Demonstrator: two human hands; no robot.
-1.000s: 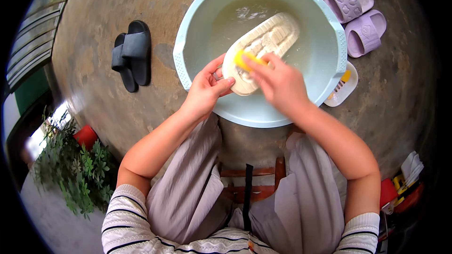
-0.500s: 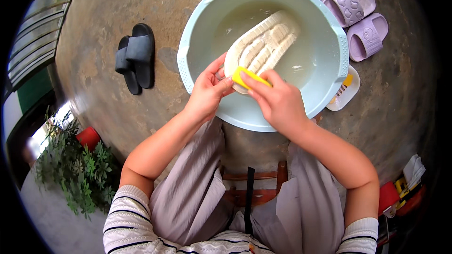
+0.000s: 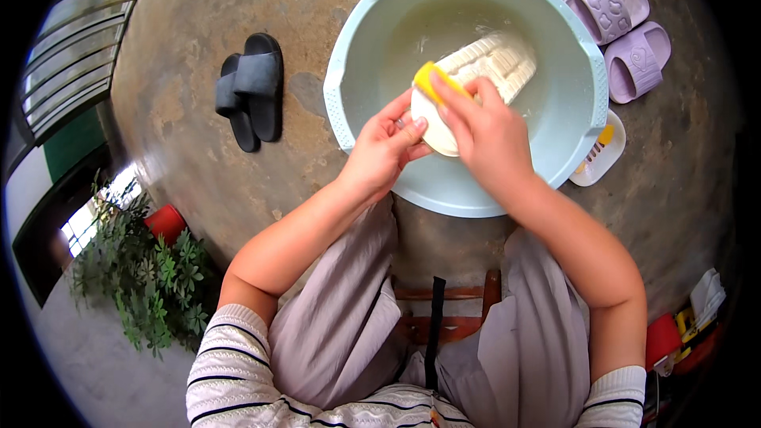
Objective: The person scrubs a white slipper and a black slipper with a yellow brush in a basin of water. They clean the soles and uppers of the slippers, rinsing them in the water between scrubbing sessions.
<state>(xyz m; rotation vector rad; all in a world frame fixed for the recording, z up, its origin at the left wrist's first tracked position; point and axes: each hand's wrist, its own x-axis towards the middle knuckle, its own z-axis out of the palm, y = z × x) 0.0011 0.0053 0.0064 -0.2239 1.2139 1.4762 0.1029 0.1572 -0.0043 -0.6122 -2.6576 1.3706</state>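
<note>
A cream-white slipper (image 3: 495, 63) is held sole up over the pale blue basin (image 3: 468, 200), its grooved far part dipping toward the cloudy water. My left hand (image 3: 384, 147) grips the slipper's near end, with the thumb on top and fingers around the edge. In my right hand (image 3: 493, 131) is a small yellow block-shaped scrubber (image 3: 432, 79), pressed against the sole near its middle. My right fingers partly cover the scrubber and the slipper. Whether the scrubber is a sponge or a brush I cannot make out.
Lilac slippers (image 3: 634, 63) lie right of the basin, beside a white dish (image 3: 606, 160) holding something yellow. Dark slides (image 3: 258, 83) rest on the concrete floor to the left. A leafy plant (image 3: 151, 277) stands at lower left, and a wooden stool (image 3: 448, 329) shows between my legs.
My right hand has moved the scrubber farther from me along the sole. My left hand still holds the slipper's near end. The whole view has shifted, so everything appears farther right.
</note>
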